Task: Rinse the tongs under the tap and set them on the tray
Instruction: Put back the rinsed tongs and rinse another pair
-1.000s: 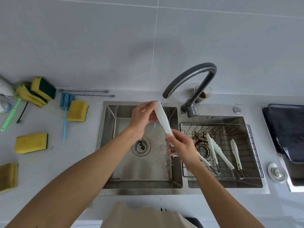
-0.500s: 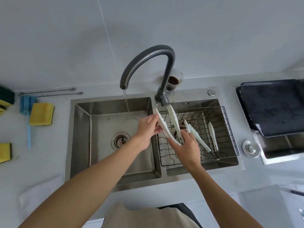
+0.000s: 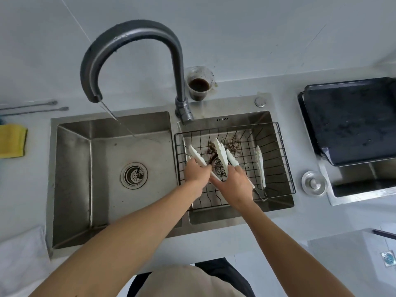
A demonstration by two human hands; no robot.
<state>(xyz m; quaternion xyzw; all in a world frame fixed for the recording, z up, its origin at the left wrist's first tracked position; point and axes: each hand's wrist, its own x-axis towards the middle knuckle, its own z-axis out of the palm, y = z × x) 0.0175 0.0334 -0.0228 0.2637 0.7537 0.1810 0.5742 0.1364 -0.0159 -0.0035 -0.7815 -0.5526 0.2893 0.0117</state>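
Note:
I hold a pair of white tongs spread open over the wire basket in the right basin. My left hand grips one arm of them, and my right hand grips them near the other arm. The tap arches over the left basin and a thin stream of water runs from it, well left of the tongs. Two more white tongs lie in the basket, one just beside my right hand, the other further right. A black tray sits on the counter at the far right.
A plastic cup of dark liquid stands behind the tap base. Dark grit lies in the right basin. A metal sink plug rests right of the sink, a yellow sponge at the left edge, a white cloth lower left.
Both hands carried the tongs from under the running water in the left basin rightward and down over the wire basket. The tongs' arms have spread apart. The view shifted right.

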